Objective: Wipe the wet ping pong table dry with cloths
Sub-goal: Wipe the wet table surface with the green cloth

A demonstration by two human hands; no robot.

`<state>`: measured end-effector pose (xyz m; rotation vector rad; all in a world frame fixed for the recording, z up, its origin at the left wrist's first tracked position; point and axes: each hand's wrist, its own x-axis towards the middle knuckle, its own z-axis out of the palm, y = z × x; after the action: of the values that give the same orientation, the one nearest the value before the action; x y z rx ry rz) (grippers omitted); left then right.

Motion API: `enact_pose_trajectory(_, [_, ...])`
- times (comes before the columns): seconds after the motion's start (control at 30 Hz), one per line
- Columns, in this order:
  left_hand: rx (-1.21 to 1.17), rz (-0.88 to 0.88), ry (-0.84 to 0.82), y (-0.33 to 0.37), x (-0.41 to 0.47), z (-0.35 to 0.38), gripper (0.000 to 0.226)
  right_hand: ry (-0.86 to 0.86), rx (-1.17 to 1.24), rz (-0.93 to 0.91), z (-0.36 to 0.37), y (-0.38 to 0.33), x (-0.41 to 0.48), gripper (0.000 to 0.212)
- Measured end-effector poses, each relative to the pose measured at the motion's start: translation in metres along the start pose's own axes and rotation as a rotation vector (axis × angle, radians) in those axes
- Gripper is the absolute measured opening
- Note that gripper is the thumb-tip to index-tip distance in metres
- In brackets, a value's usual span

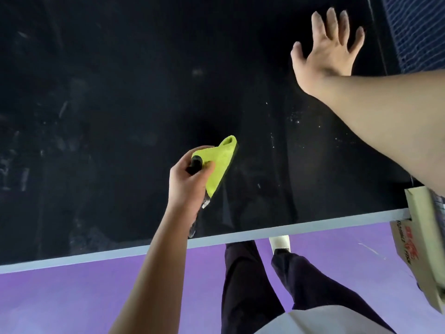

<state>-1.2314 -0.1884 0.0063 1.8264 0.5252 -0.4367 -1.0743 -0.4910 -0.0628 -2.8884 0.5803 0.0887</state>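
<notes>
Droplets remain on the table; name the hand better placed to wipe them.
Left hand: it grips the yellow-green microfibre cloth above the dark ping pong tabletop. The right hand is open, empty.

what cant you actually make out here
Head view, the only one:
- Black handle: the left hand and yellow-green cloth cover most of the tool.
- Cardboard box: cut off by the right edge, print only partly readable.
- Ping pong table: far side runs past the top edge.
- Right hand: touching or hovering, unclear.

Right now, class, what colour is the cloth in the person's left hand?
Bright yellow-green; the cloth shows best in the head view.
</notes>
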Motion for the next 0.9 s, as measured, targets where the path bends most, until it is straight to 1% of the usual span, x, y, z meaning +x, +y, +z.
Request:
enact_pose_trajectory(0.07, [0.251, 0.161, 0.091, -0.007, -0.005, 0.014, 0.027, 0.000, -0.004, -0.006, 0.001, -0.002, 0.000, 0.074])
enact_pose_trajectory(0.13, [0.463, 0.334, 0.178, -0.018, -0.010, 0.028, 0.023, -0.005, -0.004, -0.002, 0.000, -0.003, 0.001, 0.074])
enact_pose_trajectory(0.2, [0.543, 0.445, 0.267, -0.036, -0.010, 0.040, 0.018, 0.001, -0.006, -0.001, 0.000, -0.001, 0.001, 0.074])
enact_pose_trajectory(0.27, [0.550, 0.485, 0.300, -0.052, -0.014, 0.048, 0.018, 0.015, -0.013, -0.010, 0.002, -0.002, 0.001, 0.074])
enact_pose_trajectory(0.3, [0.546, 0.492, 0.256, -0.058, -0.023, 0.053, 0.018, 0.012, -0.008, -0.012, 0.002, -0.003, 0.001, 0.074])
enact_pose_trajectory(0.43, [0.536, 0.480, -0.036, -0.081, -0.093, 0.072, 0.018, -0.001, 0.014, 0.002, -0.004, -0.002, 0.000, 0.074])
enact_pose_trajectory(0.57, [0.512, 0.495, -0.251, -0.100, -0.135, 0.106, 0.020, 0.012, -0.002, -0.021, -0.002, -0.003, -0.002, 0.073])
enact_pose_trajectory(0.6, [0.497, 0.497, -0.292, -0.097, -0.138, 0.114, 0.020, 0.011, 0.004, -0.016, -0.003, -0.003, -0.002, 0.072])
enact_pose_trajectory(0.63, [0.440, 0.459, -0.321, -0.091, -0.139, 0.119, 0.019, 0.007, 0.006, -0.011, -0.004, -0.002, -0.002, 0.072])
enact_pose_trajectory(0.67, [0.339, 0.371, -0.328, -0.079, -0.139, 0.122, 0.018, 0.004, 0.004, -0.005, -0.004, -0.002, -0.001, 0.072])
enact_pose_trajectory(0.7, [0.201, 0.230, -0.321, -0.063, -0.137, 0.123, 0.016, 0.000, 0.000, 0.001, -0.003, -0.001, 0.000, 0.073])
enact_pose_trajectory(0.73, [0.037, 0.071, -0.300, -0.044, -0.131, 0.122, 0.016, -0.002, -0.001, 0.005, -0.002, -0.001, 0.001, 0.073])
enact_pose_trajectory(0.77, [-0.108, -0.024, -0.240, -0.024, -0.120, 0.117, 0.018, 0.000, 0.000, 0.006, -0.002, -0.001, 0.001, 0.073])
enact_pose_trajectory(0.8, [-0.223, -0.040, -0.156, -0.006, -0.104, 0.109, 0.019, 0.005, 0.003, 0.001, 0.000, -0.002, 0.001, 0.072])
enact_pose_trajectory(0.83, [-0.301, -0.013, -0.072, 0.012, -0.086, 0.099, 0.020, 0.006, 0.006, -0.003, 0.000, -0.003, 0.002, 0.072])
enact_pose_trajectory(0.9, [-0.354, 0.068, 0.069, 0.044, -0.045, 0.068, 0.019, -0.003, 0.006, -0.002, -0.001, -0.003, 0.002, 0.072])
